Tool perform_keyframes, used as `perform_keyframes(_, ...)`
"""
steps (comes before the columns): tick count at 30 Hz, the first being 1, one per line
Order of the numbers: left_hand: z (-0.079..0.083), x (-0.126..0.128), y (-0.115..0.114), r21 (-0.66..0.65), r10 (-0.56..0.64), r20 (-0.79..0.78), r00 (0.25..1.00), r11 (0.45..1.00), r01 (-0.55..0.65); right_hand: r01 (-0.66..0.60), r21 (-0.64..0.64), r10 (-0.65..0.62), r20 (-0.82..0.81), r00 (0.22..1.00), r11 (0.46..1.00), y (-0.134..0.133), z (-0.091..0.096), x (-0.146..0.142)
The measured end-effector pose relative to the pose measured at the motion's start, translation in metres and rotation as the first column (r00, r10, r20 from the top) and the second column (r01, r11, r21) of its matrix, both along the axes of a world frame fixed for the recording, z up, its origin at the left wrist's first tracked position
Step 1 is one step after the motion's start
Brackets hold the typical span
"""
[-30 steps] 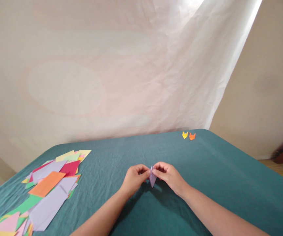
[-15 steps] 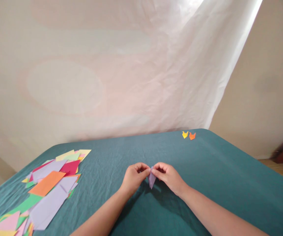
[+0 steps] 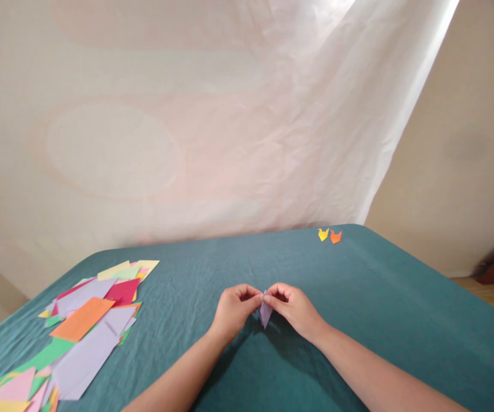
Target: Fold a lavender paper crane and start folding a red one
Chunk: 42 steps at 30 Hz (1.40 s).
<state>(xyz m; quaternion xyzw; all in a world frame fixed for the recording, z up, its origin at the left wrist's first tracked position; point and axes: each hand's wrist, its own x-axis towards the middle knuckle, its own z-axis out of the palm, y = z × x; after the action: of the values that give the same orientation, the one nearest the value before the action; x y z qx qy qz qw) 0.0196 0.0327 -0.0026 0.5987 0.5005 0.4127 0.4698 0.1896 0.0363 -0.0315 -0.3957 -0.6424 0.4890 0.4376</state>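
Note:
A small folded lilac paper piece [image 3: 265, 313] is held upright just above the teal tablecloth [image 3: 375, 320], its point hanging down. My left hand [image 3: 234, 312] pinches its top from the left with thumb and fingers curled. My right hand [image 3: 294, 309] pinches the same top edge from the right. The fingertips of both hands nearly meet over the paper.
A loose pile of coloured paper sheets [image 3: 79, 326] (lilac, orange, red, green, yellow, pink) covers the table's left side. Two small folded paper figures, one yellow [image 3: 323, 234] and one orange [image 3: 335, 237], stand at the far right edge. A pale crumpled backdrop hangs behind the table.
Almost nothing has moved. Both hands keep pinching the lilac paper; its lower point has shifted very slightly.

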Motion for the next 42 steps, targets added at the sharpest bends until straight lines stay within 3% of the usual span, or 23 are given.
perform_keyframes(10,-0.006,0.007,-0.005,-0.019,-0.113,0.093,0.989,0.993,0.115,0.145,0.041,-0.145,-0.002,0.989,0.989,-0.001,0.003,-0.002)
perform_keyframes(16,-0.017,0.007,0.0,0.044,-0.032,0.203,0.979,0.999,0.024,0.117,0.012,-0.116,-0.073,0.991,0.993,-0.003,0.007,0.0)
perform_keyframes(24,-0.019,0.001,0.003,0.133,-0.028,0.017,0.999,0.991,0.025,0.077,0.042,-0.07,-0.152,0.986,0.996,-0.002,0.005,-0.002)
perform_keyframes(31,-0.011,0.0,-0.002,0.18,-0.029,-0.089,0.996,0.983,0.044,0.099,0.16,-0.108,0.053,0.993,0.982,-0.006,0.011,-0.001)
perform_keyframes(42,0.002,0.001,-0.008,0.309,0.024,-0.297,0.954,0.948,0.073,0.13,0.196,-0.159,0.137,0.978,0.972,-0.002,0.01,-0.001)
